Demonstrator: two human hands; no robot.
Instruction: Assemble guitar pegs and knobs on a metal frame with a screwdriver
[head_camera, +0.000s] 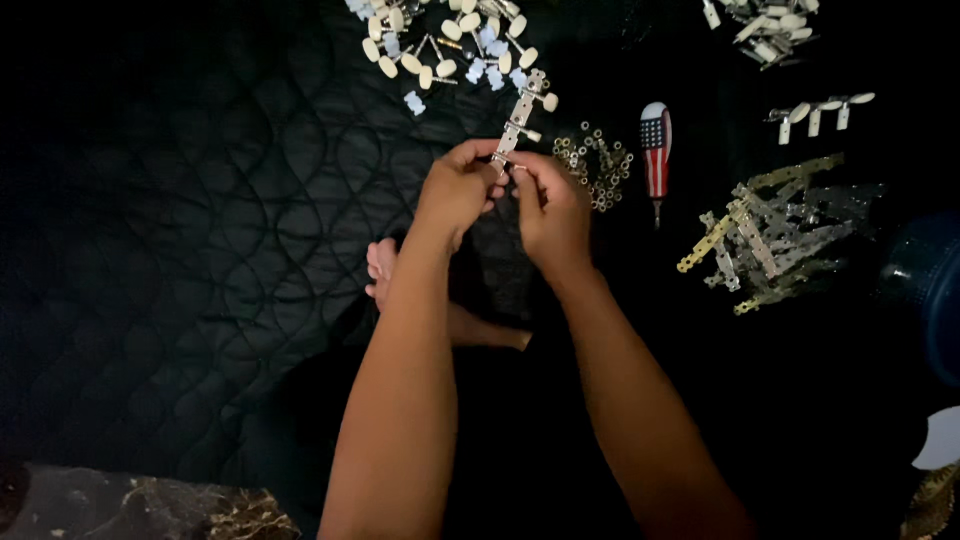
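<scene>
- left hand (455, 190) and right hand (548, 205) both pinching the metal tuner strip (520, 120) above the dark quilt (180, 250)
- one knob on, loose pegs (440, 45) and bare plates (770, 235) still piled up

Over a dark quilt (180, 220), the left hand (455, 190) and right hand (550, 210) meet, both pinching the lower end of a metal strip (520, 118) with cream knobs. Just right of them lie small washers (597, 158) and a striped screwdriver (655, 145). Loose pegs (440, 45) sit above, and bare plates (775, 235) are heaped far right.
</scene>
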